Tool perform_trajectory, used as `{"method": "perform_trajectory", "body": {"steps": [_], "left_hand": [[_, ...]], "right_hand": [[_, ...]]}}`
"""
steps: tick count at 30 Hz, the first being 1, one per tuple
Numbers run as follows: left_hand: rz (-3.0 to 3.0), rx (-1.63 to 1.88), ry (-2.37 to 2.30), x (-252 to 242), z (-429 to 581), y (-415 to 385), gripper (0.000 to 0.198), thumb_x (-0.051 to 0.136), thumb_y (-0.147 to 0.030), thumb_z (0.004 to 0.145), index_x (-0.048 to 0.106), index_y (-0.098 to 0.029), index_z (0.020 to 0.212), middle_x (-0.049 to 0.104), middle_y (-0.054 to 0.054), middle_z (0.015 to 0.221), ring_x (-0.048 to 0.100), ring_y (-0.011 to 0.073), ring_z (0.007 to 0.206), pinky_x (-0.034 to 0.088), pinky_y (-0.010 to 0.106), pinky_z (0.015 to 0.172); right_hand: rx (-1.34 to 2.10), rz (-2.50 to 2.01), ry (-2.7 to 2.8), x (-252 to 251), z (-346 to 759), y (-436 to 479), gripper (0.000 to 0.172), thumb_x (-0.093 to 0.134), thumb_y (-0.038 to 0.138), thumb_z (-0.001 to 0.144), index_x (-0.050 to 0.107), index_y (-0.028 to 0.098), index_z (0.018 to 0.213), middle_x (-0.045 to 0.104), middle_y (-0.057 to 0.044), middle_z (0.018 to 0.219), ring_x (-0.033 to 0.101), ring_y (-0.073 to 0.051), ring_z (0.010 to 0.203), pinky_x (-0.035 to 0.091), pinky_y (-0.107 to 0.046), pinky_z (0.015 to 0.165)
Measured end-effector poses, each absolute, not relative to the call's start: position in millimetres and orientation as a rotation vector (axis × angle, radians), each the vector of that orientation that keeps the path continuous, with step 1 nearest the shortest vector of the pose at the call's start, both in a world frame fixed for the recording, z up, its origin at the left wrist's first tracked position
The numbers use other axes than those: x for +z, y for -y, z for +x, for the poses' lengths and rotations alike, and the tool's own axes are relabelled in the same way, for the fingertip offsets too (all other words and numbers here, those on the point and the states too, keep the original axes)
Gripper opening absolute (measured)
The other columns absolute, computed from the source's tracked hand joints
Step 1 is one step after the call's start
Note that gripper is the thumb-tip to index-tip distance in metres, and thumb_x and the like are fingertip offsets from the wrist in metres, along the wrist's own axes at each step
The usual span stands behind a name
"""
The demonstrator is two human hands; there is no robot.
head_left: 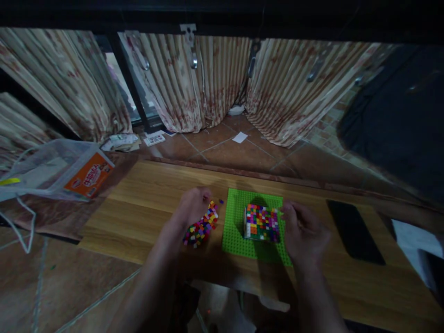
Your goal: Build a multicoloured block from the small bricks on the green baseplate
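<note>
My left hand (194,204) is over the top of a heap of small multicoloured toy bricks (199,232), its fingers curled in. Whether a brick is between those fingertips is hidden. A single dark purple brick (221,201) lies just right of the heap. On a green studded baseplate (232,243) stands a block built of many coloured bricks (262,223), with a pale side on its left. Beside the block's right side, over the plate's right edge, my right hand (307,233) is closed in a pinch. What it holds is too small and dim to name.
The wooden table (138,208) carries a black flat slab like a phone (355,231) on the right, near a white sheet (416,245). A clear plastic tub (52,171) with an orange label stands at left. Curtains (222,83) hang beyond the tiled floor.
</note>
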State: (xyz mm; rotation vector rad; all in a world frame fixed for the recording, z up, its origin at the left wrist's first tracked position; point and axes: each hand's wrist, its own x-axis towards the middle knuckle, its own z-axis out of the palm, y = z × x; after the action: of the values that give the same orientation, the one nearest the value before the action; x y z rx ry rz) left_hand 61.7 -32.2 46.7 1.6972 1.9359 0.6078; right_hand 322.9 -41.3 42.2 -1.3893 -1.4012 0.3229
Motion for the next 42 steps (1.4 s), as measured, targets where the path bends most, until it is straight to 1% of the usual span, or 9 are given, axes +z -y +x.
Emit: {"method": "perform_trajectory", "body": {"steps": [4,7,15,20,23,26,31,36,42], "left_hand": [[1.869,0.483,-1.854,44,76,36,0.029,0.049,-0.012,0.079,0.073,-0.021,0.094,0.075,0.007,0.095,0.068,0.0194,0.089,0.049,0.028,0.081],[1.940,0.330,-1.990,43,90,34,0.025,0.050,-0.018,0.083,0.071,-0.019,0.095,0.073,0.011,0.093,0.067,0.0229,0.089,0.049,0.032,0.083],[2.057,0.243,-2.039,36,108,20,0.031,0.044,-0.006,0.080,0.071,-0.012,0.094,0.070,0.018,0.100,0.066,0.0272,0.098,0.049,0.037,0.088],[1.882,0.500,-1.941,42,106,21,0.024,0.049,-0.013,0.082,0.071,-0.017,0.090,0.072,0.012,0.091,0.067,0.0243,0.090,0.050,0.036,0.086],[1.667,0.846,-1.633,43,110,23,0.018,0.054,-0.017,0.083,0.070,-0.019,0.089,0.073,0.005,0.088,0.068,0.0181,0.084,0.051,0.030,0.081],[1.446,1.059,-1.350,43,122,26,0.012,0.059,-0.021,0.080,0.069,-0.016,0.086,0.073,0.004,0.087,0.067,0.0154,0.082,0.052,0.028,0.080],[1.200,1.119,-1.192,48,141,32,0.011,0.064,-0.021,0.075,0.068,-0.015,0.083,0.073,0.003,0.084,0.066,0.0143,0.080,0.052,0.028,0.080],[1.128,1.117,-1.150,51,145,36,0.014,0.066,-0.022,0.073,0.069,-0.014,0.085,0.072,0.004,0.084,0.066,0.0140,0.079,0.052,0.028,0.080],[1.142,1.150,-1.145,44,148,38,0.008,0.065,-0.016,0.074,0.067,-0.015,0.081,0.072,0.002,0.080,0.066,0.0131,0.078,0.053,0.027,0.081]], "right_hand": [[0.343,-1.147,1.731,46,285,62,0.015,0.060,0.029,0.091,0.074,0.024,0.092,0.077,-0.004,0.088,0.072,-0.019,0.080,0.056,-0.031,0.075],[0.386,-1.052,1.775,49,267,70,0.016,0.058,0.022,0.092,0.073,0.025,0.097,0.077,-0.003,0.086,0.072,-0.017,0.078,0.056,-0.029,0.074],[0.428,-1.222,1.490,43,276,58,0.016,0.061,0.031,0.090,0.074,0.022,0.089,0.075,-0.003,0.082,0.070,-0.018,0.073,0.055,-0.030,0.070],[0.531,-1.340,1.234,37,290,46,0.025,0.066,0.042,0.085,0.074,0.018,0.087,0.074,-0.005,0.078,0.068,-0.019,0.067,0.054,-0.031,0.064],[0.577,-1.335,1.272,35,294,42,0.024,0.065,0.041,0.085,0.074,0.019,0.090,0.075,-0.006,0.084,0.069,-0.020,0.075,0.055,-0.032,0.070],[0.584,-1.290,1.408,35,294,41,0.020,0.063,0.037,0.086,0.074,0.021,0.091,0.074,-0.004,0.087,0.068,-0.019,0.078,0.054,-0.030,0.070],[0.591,-1.244,1.584,36,292,43,0.017,0.062,0.033,0.088,0.073,0.024,0.099,0.072,-0.004,0.091,0.067,-0.018,0.081,0.053,-0.029,0.070],[0.598,-1.208,1.634,35,292,42,0.015,0.061,0.031,0.089,0.073,0.024,0.097,0.072,-0.004,0.091,0.068,-0.018,0.085,0.053,-0.030,0.075],[0.606,-1.204,1.692,36,290,42,0.014,0.061,0.029,0.090,0.072,0.025,0.095,0.072,-0.003,0.090,0.067,-0.018,0.084,0.053,-0.031,0.073]]}}
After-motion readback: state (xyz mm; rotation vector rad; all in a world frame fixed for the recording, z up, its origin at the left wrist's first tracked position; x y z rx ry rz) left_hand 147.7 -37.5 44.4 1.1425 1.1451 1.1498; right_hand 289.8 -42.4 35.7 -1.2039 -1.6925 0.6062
